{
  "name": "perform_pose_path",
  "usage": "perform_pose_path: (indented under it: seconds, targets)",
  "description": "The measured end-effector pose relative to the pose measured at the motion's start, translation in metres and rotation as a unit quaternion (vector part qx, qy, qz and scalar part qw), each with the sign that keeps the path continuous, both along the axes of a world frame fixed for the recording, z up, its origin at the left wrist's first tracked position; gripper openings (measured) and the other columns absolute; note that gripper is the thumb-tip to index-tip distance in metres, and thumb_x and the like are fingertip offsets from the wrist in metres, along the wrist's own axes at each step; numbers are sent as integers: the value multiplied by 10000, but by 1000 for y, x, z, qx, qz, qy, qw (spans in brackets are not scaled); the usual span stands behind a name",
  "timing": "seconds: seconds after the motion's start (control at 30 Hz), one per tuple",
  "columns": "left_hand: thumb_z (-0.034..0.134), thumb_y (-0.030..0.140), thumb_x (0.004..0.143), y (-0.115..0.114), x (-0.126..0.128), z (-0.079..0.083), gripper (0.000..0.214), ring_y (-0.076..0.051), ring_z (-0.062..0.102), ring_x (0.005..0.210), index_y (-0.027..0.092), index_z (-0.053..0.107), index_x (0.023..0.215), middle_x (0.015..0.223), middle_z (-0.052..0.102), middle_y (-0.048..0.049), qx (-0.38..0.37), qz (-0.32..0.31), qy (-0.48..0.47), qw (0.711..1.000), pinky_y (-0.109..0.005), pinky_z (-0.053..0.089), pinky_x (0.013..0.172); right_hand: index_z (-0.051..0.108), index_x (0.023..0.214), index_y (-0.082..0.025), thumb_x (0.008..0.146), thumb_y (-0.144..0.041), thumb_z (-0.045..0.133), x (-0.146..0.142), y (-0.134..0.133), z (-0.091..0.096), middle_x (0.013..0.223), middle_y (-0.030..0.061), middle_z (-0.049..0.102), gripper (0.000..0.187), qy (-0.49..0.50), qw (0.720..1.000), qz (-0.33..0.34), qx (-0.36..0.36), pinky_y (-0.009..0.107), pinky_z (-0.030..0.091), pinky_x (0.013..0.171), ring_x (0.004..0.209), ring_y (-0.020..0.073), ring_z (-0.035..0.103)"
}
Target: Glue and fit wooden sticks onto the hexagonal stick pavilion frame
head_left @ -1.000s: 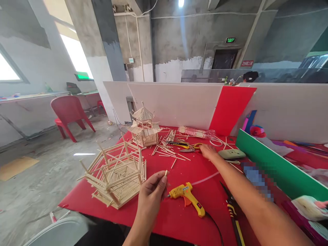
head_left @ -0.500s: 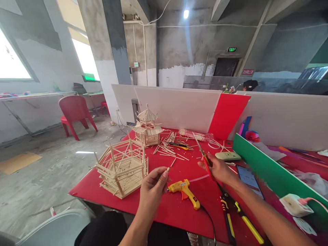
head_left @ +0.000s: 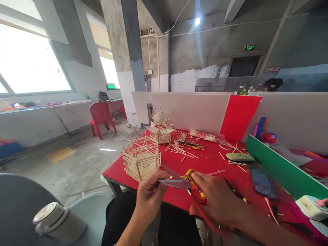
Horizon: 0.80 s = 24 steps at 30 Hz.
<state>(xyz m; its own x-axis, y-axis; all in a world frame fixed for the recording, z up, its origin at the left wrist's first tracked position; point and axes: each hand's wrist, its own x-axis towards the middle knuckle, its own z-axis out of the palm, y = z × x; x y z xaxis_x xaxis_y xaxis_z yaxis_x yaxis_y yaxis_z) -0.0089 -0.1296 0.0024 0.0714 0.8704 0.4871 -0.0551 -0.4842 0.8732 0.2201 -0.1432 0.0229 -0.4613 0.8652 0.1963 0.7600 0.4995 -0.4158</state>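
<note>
My left hand (head_left: 151, 194) pinches a short wooden stick (head_left: 171, 177), of which only the pale end shows. My right hand (head_left: 215, 194) grips red-handled scissors (head_left: 176, 183), their blades spread on either side of the stick's end. Behind the scissors, a yellow glue gun (head_left: 189, 173) lies on the red table, mostly hidden by my right hand. Just beyond my left hand stands an open stick frame (head_left: 140, 160) with several sides and a slatted floor. A small stick pavilion (head_left: 161, 128) with tiered roofs stands behind it.
Loose sticks (head_left: 179, 148) and a yellow utility knife (head_left: 189, 145) lie mid-table. Dark-handled pliers (head_left: 234, 189), a phone (head_left: 263, 182) and a pale green case (head_left: 240, 156) are at right, beside a green board (head_left: 276, 160). White panels (head_left: 189, 109) line the back.
The scissors have come down and left from above the table to the stick in my left hand. My left hand has lowered slightly, and the view has swung left.
</note>
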Motion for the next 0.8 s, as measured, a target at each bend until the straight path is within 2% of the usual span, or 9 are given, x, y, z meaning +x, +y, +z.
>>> perform_pose_path:
  seconds: [0.13, 0.23, 0.47, 0.6, 0.7, 0.8]
  targets:
    - [699, 305, 876, -8, -7, -2, 138, -129, 556, 677, 189, 769, 902, 785, 689, -39, 0, 5, 11, 1000, -217, 427, 616, 459, 929, -242, 750, -336, 738, -8, -7, -2, 878, 2, 632, 345, 21, 999, 12, -22, 281, 350, 652, 752, 200, 570]
    - [680, 311, 891, -8, -7, 1, 152, -121, 532, 662, 184, 757, 860, 751, 656, -24, -1, 2, 27, 1000, -210, 408, 598, 411, 847, -251, 769, -313, 714, -11, -9, 3, 767, -36, 611, 320, 29, 998, 6, -51, 262, 293, 595, 651, 168, 518]
    - [656, 304, 897, 8, 4, 8, 196, -107, 472, 600, 164, 707, 770, 686, 610, -13, 10, 3, 55, 998, -209, 381, 549, 354, 802, -257, 794, -335, 678, -5, -1, 2, 659, -64, 531, 333, 32, 997, -16, -62, 253, 222, 544, 541, 134, 374]
    - [648, 305, 882, 37, 26, 2, 252, -103, 442, 570, 157, 655, 679, 610, 546, 3, 1, -4, 62, 998, -210, 367, 534, 346, 805, -255, 858, -364, 609, 8, 17, -5, 630, -65, 517, 289, 33, 995, -32, -83, 250, 202, 524, 518, 124, 359]
    - [661, 339, 853, 73, 51, -10, 268, -105, 435, 553, 158, 643, 656, 586, 532, 8, -34, -10, 55, 998, -213, 362, 520, 370, 806, -244, 909, -293, 506, 26, 44, -15, 630, -48, 539, 178, 24, 992, -64, -109, 252, 197, 514, 511, 120, 401]
    - [692, 377, 815, 115, 77, -24, 266, -110, 456, 564, 155, 666, 672, 614, 586, -6, -78, -10, 56, 995, -217, 370, 526, 436, 809, -227, 902, -258, 501, 47, 78, -29, 646, -25, 570, 118, 0, 988, -87, -126, 250, 204, 513, 528, 124, 463]
